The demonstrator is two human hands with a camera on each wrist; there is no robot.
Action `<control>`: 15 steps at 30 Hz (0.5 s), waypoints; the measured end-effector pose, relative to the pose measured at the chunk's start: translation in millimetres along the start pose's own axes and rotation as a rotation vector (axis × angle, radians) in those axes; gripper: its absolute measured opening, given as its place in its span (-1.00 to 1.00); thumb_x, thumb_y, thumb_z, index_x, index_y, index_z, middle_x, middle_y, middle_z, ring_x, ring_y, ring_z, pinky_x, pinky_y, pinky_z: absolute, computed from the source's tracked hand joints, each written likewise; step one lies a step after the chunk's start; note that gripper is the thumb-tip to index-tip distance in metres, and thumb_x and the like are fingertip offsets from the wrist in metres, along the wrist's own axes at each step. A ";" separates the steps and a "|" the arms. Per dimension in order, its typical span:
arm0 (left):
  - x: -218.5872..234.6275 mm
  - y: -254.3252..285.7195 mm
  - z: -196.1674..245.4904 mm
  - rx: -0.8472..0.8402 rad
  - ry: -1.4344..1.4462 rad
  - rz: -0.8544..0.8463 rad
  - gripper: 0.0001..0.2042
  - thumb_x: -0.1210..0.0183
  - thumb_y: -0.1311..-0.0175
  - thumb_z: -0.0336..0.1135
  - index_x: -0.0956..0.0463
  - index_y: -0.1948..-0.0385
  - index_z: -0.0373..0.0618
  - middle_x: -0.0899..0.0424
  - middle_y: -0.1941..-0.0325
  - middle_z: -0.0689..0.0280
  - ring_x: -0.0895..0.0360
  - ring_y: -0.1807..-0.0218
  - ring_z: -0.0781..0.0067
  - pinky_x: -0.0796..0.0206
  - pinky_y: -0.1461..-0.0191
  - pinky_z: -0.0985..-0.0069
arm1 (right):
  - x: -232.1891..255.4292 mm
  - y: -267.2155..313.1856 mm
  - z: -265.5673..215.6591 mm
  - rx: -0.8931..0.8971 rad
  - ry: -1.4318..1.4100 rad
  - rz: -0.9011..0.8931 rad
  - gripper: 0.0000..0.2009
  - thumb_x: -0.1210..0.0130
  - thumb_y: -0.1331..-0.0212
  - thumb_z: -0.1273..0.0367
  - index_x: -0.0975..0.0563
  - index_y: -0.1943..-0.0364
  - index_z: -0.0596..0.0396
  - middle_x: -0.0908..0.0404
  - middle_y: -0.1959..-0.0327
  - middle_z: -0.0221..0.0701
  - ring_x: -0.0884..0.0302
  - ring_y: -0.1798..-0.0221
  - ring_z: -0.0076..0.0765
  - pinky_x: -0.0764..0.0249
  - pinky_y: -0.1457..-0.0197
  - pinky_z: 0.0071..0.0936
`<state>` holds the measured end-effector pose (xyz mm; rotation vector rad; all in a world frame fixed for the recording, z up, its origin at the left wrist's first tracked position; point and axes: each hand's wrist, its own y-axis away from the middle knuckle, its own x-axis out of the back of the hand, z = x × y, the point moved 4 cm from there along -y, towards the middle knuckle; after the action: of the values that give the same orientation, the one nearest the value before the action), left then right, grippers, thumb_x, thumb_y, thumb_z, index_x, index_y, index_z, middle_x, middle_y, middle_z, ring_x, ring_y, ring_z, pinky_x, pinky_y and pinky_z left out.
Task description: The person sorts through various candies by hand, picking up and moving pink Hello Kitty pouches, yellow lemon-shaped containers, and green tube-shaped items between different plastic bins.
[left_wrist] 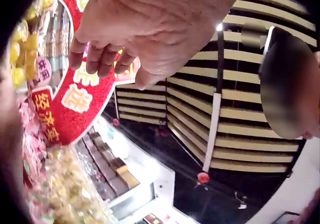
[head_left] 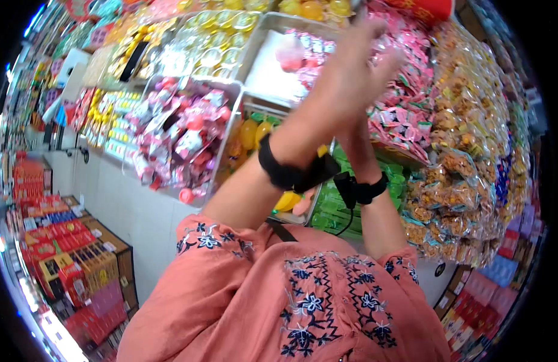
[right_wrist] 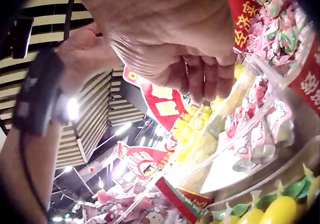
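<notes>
Over the candy display, my left hand (head_left: 357, 72) is raised with its fingers apart, blurred in the head view. The left wrist view shows its fingers loosely bent with nothing held. My right hand (right_wrist: 185, 43) is close by the left; in the head view the left hand mostly hides it. Its fingers hang loosely curled in the right wrist view, and no held thing shows. Pink wrapped candies (head_left: 405, 127) lie just beyond the hands. A clear-walled bin (head_left: 270, 54) with a few pink packets is to their left. Green packets (head_left: 351, 208) fill a section below the wrists.
Pink and purple packets (head_left: 185, 123) and yellow-lidded cups (head_left: 215, 45) fill bins at left. Bagged brown snacks (head_left: 457, 175) are heaped at right. A red sign (left_wrist: 95, 101) stands above the display. Stacked boxes (head_left: 79, 265) line the floor at far left.
</notes>
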<state>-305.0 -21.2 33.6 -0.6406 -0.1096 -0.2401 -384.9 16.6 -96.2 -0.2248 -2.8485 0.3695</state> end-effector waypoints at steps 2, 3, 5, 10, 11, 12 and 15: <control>5.9 43.5 32.6 0.048 -0.002 -0.085 -0.51 -0.21 -0.35 -0.18 -0.37 -0.20 -0.30 -0.57 -0.12 0.03 -0.53 -0.15 0.26 -0.35 -0.23 0.38 | -11.6 8.3 -1.0 -0.078 -0.090 -0.092 -0.81 -0.06 -0.28 0.40 -0.56 0.10 0.17 -0.70 0.22 -0.21 -0.67 0.19 -0.31 -0.54 0.11 -0.39; 13.2 61.6 39.8 0.076 -0.008 -0.135 -0.51 -0.21 -0.34 -0.19 -0.37 -0.20 -0.29 -0.57 -0.11 0.03 -0.54 -0.14 0.25 -0.35 -0.22 0.38 | -15.2 13.8 -7.9 -0.081 -0.078 -0.155 -0.80 -0.07 -0.28 0.40 -0.56 0.09 0.18 -0.70 0.21 -0.22 -0.67 0.18 -0.33 -0.54 0.11 -0.40; 43.3 90.0 48.2 0.145 -0.103 -0.103 -0.56 -0.19 -0.35 -0.26 -0.38 -0.20 -0.28 -0.59 -0.07 0.07 -0.56 -0.11 0.27 -0.37 -0.18 0.42 | -21.8 21.4 -22.2 -0.082 -0.049 -0.273 -0.79 -0.07 -0.29 0.39 -0.56 0.08 0.18 -0.70 0.19 -0.24 -0.66 0.18 -0.37 -0.54 0.10 -0.41; 153.9 138.8 59.1 0.204 -0.497 0.167 -0.64 -0.16 -0.38 -0.36 -0.44 -0.16 -0.24 -0.63 -0.02 0.18 -0.57 -0.03 0.45 -0.41 -0.08 0.49 | -61.0 34.1 -48.3 -0.127 -0.083 -0.333 -0.77 -0.11 -0.28 0.40 -0.54 0.03 0.19 -0.68 0.18 -0.33 -0.61 0.12 -0.52 -0.52 0.02 -0.50; 178.2 145.6 63.0 0.218 -0.557 0.241 -0.66 -0.16 -0.38 -0.36 -0.46 -0.15 -0.23 -0.63 -0.02 0.19 -0.56 -0.03 0.47 -0.41 -0.08 0.50 | -68.4 35.8 -49.3 -0.119 -0.107 -0.353 -0.77 -0.11 -0.28 0.40 -0.54 0.03 0.19 -0.68 0.18 -0.33 -0.61 0.12 -0.51 -0.52 0.01 -0.50; 202.7 154.5 64.5 0.245 -0.608 0.296 -0.66 -0.16 -0.39 -0.35 -0.47 -0.15 -0.23 -0.63 -0.02 0.19 -0.56 -0.04 0.46 -0.40 -0.09 0.50 | -76.0 38.8 -47.6 -0.113 -0.131 -0.374 -0.76 -0.11 -0.28 0.40 -0.54 0.02 0.19 -0.68 0.17 -0.33 -0.61 0.12 -0.51 -0.52 0.00 -0.50; 271.1 185.4 60.8 0.304 -0.782 0.454 -0.65 -0.15 -0.42 -0.29 -0.46 -0.15 -0.24 -0.63 -0.04 0.18 -0.55 -0.06 0.42 -0.37 -0.12 0.48 | -93.1 44.7 -53.0 -0.112 -0.121 -0.437 -0.75 -0.11 -0.28 0.39 -0.54 0.01 0.20 -0.69 0.16 -0.32 -0.62 0.11 -0.48 -0.52 -0.02 -0.49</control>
<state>2.7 108.3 22.3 -0.4099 -0.7286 0.4724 -276.2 54.3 -80.6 0.4091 -2.9287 0.1359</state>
